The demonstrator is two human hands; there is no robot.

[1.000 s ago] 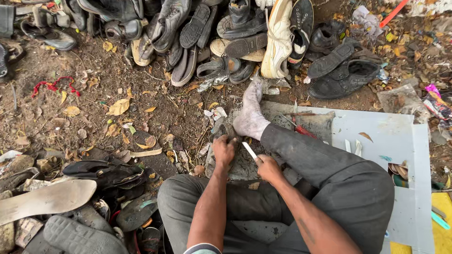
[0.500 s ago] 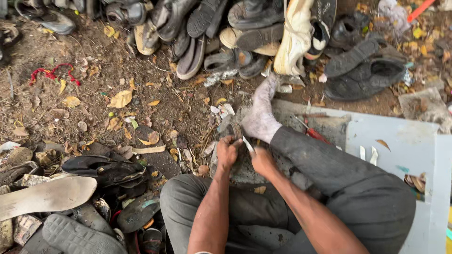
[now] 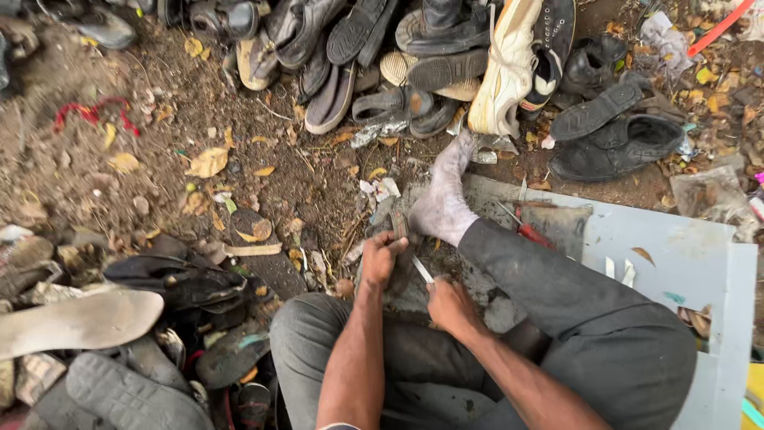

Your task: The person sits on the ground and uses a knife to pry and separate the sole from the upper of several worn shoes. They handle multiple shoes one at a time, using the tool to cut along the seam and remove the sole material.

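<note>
I read this as the cutting or trimming step: my left hand (image 3: 382, 259) is clamped on a small dark piece (image 3: 400, 224) pinned against the worn slab (image 3: 477, 279) between my knees, just beside my socked foot (image 3: 442, 209). My right hand (image 3: 450, 305) is closed around a thin pale blade (image 3: 422, 271), its tip angled up toward the left hand. The next stroke, I judge, calls for keeping the blade clear of the left fingers and the sock. Red-handled pliers (image 3: 525, 231) lie on the grey board (image 3: 676, 255); heaped old shoes (image 3: 446, 48) and loose soles (image 3: 76, 318) crowd the dirt around
</note>
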